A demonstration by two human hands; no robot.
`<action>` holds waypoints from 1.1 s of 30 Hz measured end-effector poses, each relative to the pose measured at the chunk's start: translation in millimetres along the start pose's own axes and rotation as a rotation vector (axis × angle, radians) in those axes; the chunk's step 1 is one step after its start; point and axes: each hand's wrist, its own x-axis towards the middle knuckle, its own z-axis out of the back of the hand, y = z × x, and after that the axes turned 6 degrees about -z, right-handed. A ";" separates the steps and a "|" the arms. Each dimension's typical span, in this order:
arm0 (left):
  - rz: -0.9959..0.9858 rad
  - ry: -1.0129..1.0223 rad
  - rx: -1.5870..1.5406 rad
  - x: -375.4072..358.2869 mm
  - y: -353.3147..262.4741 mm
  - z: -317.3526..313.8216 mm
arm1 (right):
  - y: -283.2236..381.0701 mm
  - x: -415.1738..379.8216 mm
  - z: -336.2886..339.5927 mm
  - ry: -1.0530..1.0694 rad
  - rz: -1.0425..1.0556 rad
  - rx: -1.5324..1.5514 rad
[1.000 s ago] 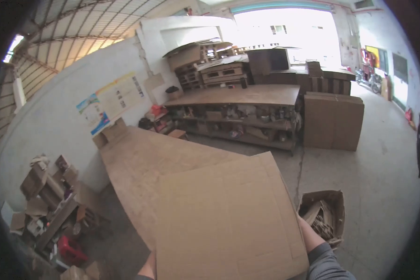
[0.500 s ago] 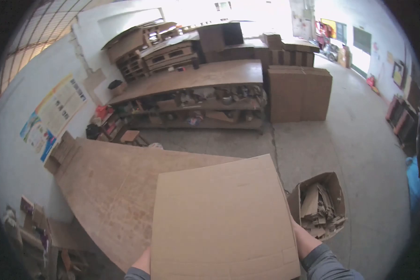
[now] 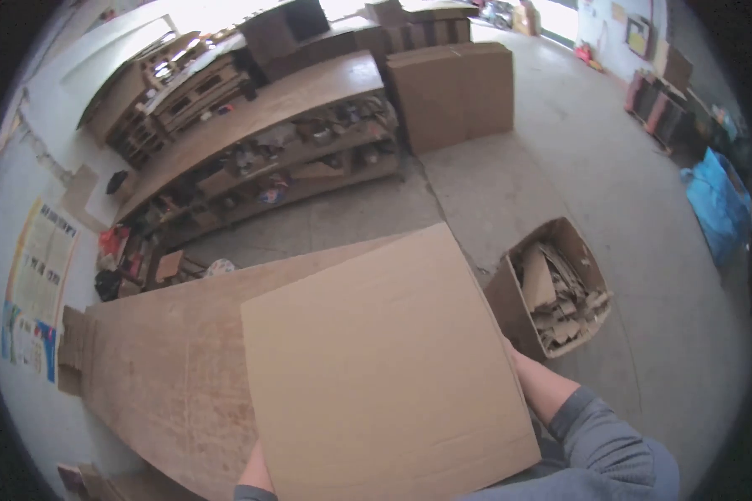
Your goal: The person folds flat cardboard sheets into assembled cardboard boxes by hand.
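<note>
A large flat cardboard piece (image 3: 384, 367), perhaps a stack of sheets, is held up in front of me over the near edge of the wooden table (image 3: 167, 359). My right hand (image 3: 511, 355) is at its right side, with the fingers hidden beneath or behind the edge. At the lower left side of the cardboard is my left hand (image 3: 259, 468); only the wrist area shows and its fingers are hidden by the cardboard.
A cardboard box (image 3: 503, 307) full of scraps stands on the floor to the right. Behind are a long shelved workbench (image 3: 309, 92) and upright cardboard sheets (image 3: 451, 96). A blue bag (image 3: 717, 204) lies far right, a small stool (image 3: 170, 265) left.
The view has turned down and to the right. The cardboard stays in front of me between both arms and looks slightly rotated; more of my right arm shows.
</note>
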 end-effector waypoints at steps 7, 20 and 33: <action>0.189 0.495 -0.034 110.2 13.1 104.1 | 31.2 -8.9 62.9 -0.830 0.417 -0.835; -0.864 -0.800 0.751 54.4 33.8 112.1 | -15.2 -25.8 3.7 -1.193 0.230 -0.753; -0.966 -0.505 1.010 23.9 -37.9 -144.5 | -25.7 -60.0 1.5 -1.083 0.015 -0.989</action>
